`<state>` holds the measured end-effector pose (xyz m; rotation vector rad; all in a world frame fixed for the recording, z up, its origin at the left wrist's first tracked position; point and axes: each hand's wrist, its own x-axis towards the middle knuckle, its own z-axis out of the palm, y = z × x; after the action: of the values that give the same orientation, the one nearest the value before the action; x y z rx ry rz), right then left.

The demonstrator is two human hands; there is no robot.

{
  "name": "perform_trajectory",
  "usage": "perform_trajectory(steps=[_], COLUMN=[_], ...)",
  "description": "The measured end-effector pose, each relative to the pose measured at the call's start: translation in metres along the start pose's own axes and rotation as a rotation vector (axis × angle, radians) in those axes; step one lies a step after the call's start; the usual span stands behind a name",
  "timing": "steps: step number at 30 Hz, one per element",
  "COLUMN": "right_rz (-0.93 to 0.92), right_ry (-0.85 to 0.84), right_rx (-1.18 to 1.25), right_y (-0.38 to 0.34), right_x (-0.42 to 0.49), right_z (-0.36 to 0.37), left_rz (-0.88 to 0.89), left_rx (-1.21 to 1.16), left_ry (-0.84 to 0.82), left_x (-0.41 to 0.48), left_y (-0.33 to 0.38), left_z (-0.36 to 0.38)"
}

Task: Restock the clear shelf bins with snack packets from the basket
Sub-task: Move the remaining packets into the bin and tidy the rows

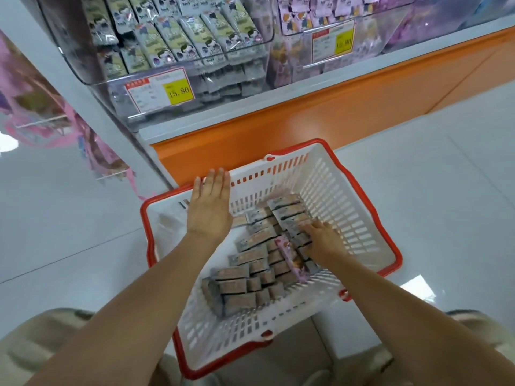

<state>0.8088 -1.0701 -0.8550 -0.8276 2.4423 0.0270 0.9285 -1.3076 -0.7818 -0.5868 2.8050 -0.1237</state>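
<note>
Floor: pale glossy tiles [446, 190] with thin joints ran under everything; a bright patch of glare lay at four o'clock.
Shelf base: an orange plinth [306, 121] ran from the centre up toward two o'clock, with a grey-white ledge above it.
Basket: a white slotted basket [334, 190] with a red rim stood on the floor just below centre, its far corner just beside the plinth.
Snack packets: grey-brown packets [242, 285] lay in rows on the basket bottom, from its near side to its three o'clock wall; one pink packet [292, 260] lay across them.
Left hand: the left hand [209, 207] was flat, palm down, over the basket's eleven o'clock corner, fingers straight and close together, holding nothing.
Right hand: the right hand [323, 240] was down on the packets at the basket's three o'clock side, fingers slightly apart on their tops; whether it gripped one could not be told.
Clear bins: at twelve o'clock a clear bin [92, 71] held green-and-white packets and bore a yellow price tag [160, 89] reading 15.80; a second bin [278, 71] at one o'clock held purplish packets.
Side display: pink wrapped goods [41, 107] hung at nine o'clock, blurred.
Cut off: both bins ran past the top edge; beige trouser knees [41, 338] were cropped at seven and five o'clock.
Hard to make out: print on the packets and the second bin's tag was too blurred to read; the left forearm covered part of the basket bottom.
</note>
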Motion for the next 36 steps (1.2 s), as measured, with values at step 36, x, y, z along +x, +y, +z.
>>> perform_trajectory(steps=[36], right_rz=[-0.687], right_ry=[0.858], right_rx=[1.036], right_y=[-0.188], right_x=[-0.047], right_z=[-0.274], left_rz=[-0.215], left_rx=[-0.083], left_ry=[0.614], left_x=[-0.040], left_y=[-0.097], left_z=[-0.122])
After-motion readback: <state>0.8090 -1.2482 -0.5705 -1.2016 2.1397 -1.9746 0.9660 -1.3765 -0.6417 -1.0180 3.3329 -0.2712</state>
